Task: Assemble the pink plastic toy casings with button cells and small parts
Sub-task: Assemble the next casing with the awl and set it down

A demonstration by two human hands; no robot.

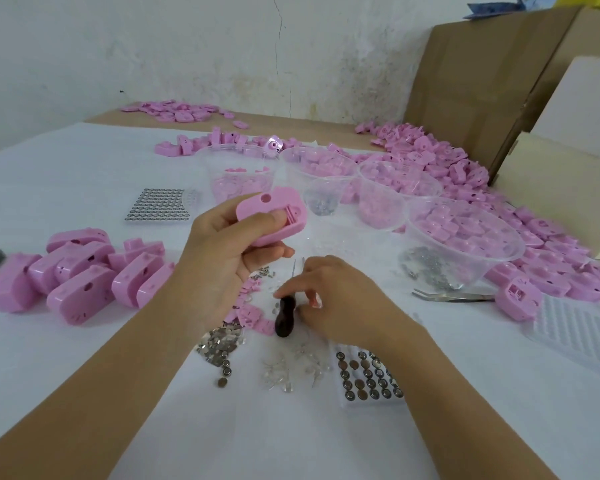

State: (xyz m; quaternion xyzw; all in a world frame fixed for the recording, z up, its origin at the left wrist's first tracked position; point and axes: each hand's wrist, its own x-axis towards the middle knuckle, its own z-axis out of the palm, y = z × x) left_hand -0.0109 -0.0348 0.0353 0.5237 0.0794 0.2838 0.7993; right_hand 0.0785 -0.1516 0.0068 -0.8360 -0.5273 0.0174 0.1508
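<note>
My left hand (229, 251) grips a pink plastic casing (274, 213) and holds it up above the table, thumb pressed across its face. Lower down, my right hand (333, 299) has its fingers curled round a dark-handled screwdriver (285, 317) that lies on the table; its thin shaft points away from me. Small pink parts (253, 315) lie by the handle. Nearer to me are metal clips (219, 344), loose button cells (224, 372), clear small parts (291, 370) and a tray of button cells (369, 377).
Assembled pink casings (77, 271) are piled at the left. Clear plastic tubs (461, 233) of pink parts stand behind, with a large heap of casings (465, 168) to the right. Tweezers (454, 296), a second cell tray (161, 206) and cardboard boxes (482, 81) are also here.
</note>
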